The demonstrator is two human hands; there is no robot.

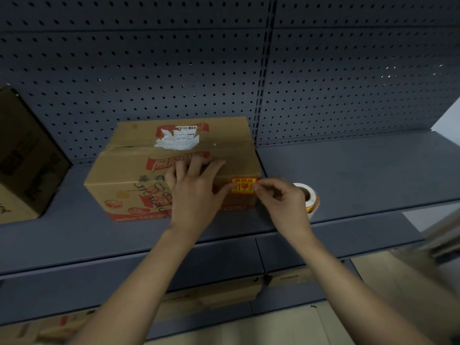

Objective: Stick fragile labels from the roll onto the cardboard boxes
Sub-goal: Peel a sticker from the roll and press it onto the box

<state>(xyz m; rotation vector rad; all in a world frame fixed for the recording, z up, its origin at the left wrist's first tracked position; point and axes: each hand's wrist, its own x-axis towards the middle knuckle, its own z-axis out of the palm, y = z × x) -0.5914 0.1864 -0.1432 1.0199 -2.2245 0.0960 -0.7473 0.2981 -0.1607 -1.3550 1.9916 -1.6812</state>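
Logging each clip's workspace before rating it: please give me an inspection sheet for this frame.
Surface: grey shelf, the box stands on it.
Job's things: label at the upper right corner of the box's front; roll on the shelf, right of the box.
Clutter: second box far left; torn slip on the box's top.
Hands: left hand flat on the box, thumb at the label's left edge; right hand pinches its right edge.
Cables: nothing seen.
Surroundings: pegboard behind; lower boxes underneath.

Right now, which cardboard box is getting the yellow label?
The red-printed box that the left hand rests on; the right hand pinches the yellow label at its corner. The far-left box shows none.
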